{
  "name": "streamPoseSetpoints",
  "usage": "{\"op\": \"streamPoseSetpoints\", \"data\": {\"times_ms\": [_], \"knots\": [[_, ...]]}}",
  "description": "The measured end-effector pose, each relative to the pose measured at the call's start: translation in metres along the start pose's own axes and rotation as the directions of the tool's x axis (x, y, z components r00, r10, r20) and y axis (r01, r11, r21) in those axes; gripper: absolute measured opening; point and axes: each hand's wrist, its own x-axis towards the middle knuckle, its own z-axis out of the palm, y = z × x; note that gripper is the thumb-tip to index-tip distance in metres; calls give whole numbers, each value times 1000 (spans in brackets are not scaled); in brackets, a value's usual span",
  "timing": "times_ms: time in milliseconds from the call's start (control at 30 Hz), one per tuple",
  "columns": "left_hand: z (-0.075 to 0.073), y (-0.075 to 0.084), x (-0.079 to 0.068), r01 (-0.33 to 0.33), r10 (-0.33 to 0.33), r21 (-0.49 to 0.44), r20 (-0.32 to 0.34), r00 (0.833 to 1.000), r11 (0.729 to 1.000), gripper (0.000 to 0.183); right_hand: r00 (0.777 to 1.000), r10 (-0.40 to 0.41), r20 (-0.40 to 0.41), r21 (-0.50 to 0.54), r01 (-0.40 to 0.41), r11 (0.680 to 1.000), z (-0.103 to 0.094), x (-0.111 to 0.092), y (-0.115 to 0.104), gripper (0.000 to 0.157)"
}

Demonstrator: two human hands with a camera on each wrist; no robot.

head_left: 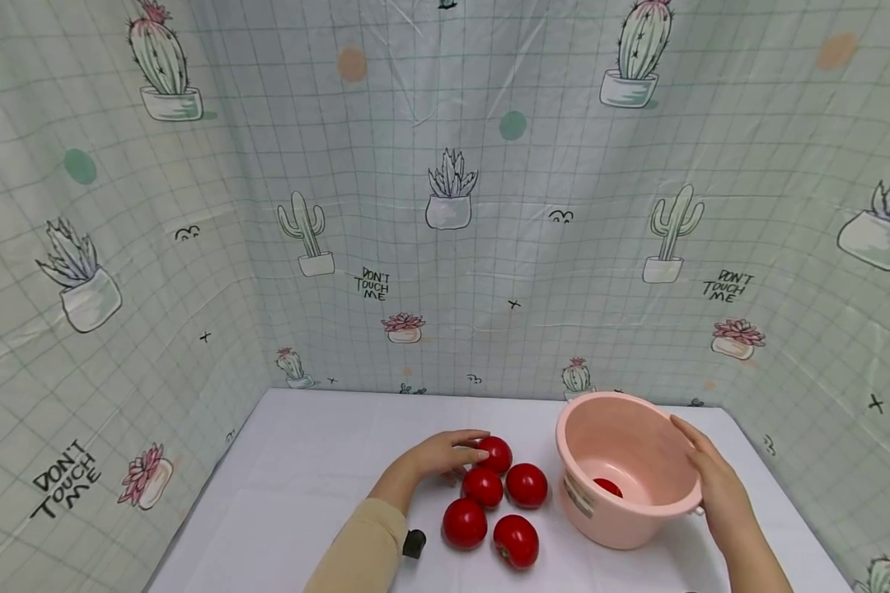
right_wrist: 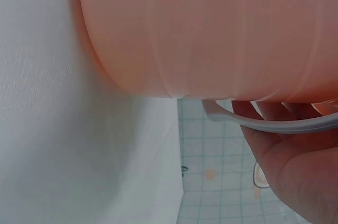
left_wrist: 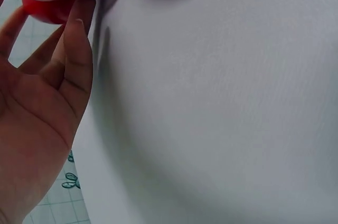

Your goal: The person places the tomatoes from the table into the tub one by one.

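Note:
Several red tomatoes lie clustered on the white table. My left hand (head_left: 445, 455) is at the farthest tomato (head_left: 496, 455), its fingers around that tomato's left side; part of the hand is hidden behind its own fingers. In the left wrist view the fingertips (left_wrist: 79, 10) meet red skin at the upper left. A pink bucket (head_left: 582, 509) stands right of the cluster, one red tomato (head_left: 608, 487) partly visible inside. My right hand (head_left: 712, 469) grips its right side at the rim, fingers passing behind the pale handle (right_wrist: 285, 126) in the right wrist view.
Close to the left hand are a middle tomato (head_left: 483, 487), a right one (head_left: 526, 485) and two nearer ones, including the front tomato (head_left: 516, 541). A small black object (head_left: 414, 543) shows beside the left sleeve (head_left: 367, 543). Cactus-printed cloth (head_left: 489, 313) walls the table (head_left: 304, 461).

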Motion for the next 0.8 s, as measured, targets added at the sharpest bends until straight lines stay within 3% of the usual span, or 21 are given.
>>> {"op": "streamPoseSetpoints", "data": {"times_ms": [333,800], "knots": [[7,-4,10,-27,25,-76,-26,999,997,60,1000,5,0,3,-5,1000,0,0,-1,53],[13,1,16,-32,31,-7,-58,998,999,51,1000,0,0,13,0,1000,-1,-1,-2,52]]}}
